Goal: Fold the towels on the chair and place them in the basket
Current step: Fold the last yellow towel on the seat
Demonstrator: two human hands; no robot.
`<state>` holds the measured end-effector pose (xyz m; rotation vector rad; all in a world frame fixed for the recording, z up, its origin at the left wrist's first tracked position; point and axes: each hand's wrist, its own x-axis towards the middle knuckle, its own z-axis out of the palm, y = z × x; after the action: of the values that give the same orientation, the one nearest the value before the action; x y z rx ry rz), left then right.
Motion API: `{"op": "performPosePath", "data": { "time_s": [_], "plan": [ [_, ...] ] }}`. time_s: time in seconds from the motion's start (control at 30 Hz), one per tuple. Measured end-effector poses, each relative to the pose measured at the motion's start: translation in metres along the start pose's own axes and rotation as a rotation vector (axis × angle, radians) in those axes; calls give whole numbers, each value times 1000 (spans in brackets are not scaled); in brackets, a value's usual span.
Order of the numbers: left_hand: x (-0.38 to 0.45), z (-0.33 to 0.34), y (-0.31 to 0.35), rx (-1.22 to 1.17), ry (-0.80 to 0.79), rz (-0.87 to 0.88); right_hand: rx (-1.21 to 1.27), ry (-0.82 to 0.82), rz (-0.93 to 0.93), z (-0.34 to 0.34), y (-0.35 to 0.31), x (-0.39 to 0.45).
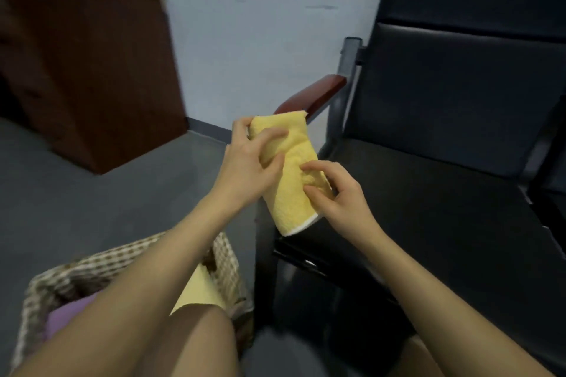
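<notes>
A folded yellow towel with a white edge is held in the air over the left front corner of the black chair. My left hand grips its upper part, thumb behind and fingers curled over the front. My right hand pinches its lower right side. Below my left forearm stands the woven basket, with a purple towel and a pale yellow towel inside. The chair seat shows no other towel.
The chair has a reddish wooden armrest just behind the towel. A brown wooden cabinet stands at the far left against the pale wall. Grey floor lies between cabinet, basket and chair.
</notes>
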<state>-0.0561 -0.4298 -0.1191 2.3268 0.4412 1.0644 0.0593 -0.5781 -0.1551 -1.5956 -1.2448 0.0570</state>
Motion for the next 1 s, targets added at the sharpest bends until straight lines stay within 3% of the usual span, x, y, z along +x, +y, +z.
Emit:
{"op": "performPosePath", "data": {
  "time_s": [0.17, 0.37, 0.53, 0.67, 0.77, 0.83, 0.93, 1.0],
  "plan": [
    [-30, -62, -53, 114, 74, -113, 3, -102, -102, 79, -7, 22],
    [-77, -78, -136, 150, -35, -398, 7, -318, 7, 169, 21, 14],
    [-134, -53, -220, 195, -249, -558, -52, -513, 159, 240, 72, -25],
    [-173, -24, -270, 248, -455, -594, -208, -660, 269, 271, 100, -52],
    [-187, -9, -293, 568, -682, -515, -493, -819, 238, 287, 112, -60],
    [-189, -8, -299, 686, -679, -441, -583, -787, 174, 293, 115, -55],
    [-192, -11, -301, 623, -579, -375, -570, -772, 93, 301, 121, -41],
    [-204, -9, -300, 626, -607, -367, -554, -819, 57, 307, 126, -35]
  ]
}}
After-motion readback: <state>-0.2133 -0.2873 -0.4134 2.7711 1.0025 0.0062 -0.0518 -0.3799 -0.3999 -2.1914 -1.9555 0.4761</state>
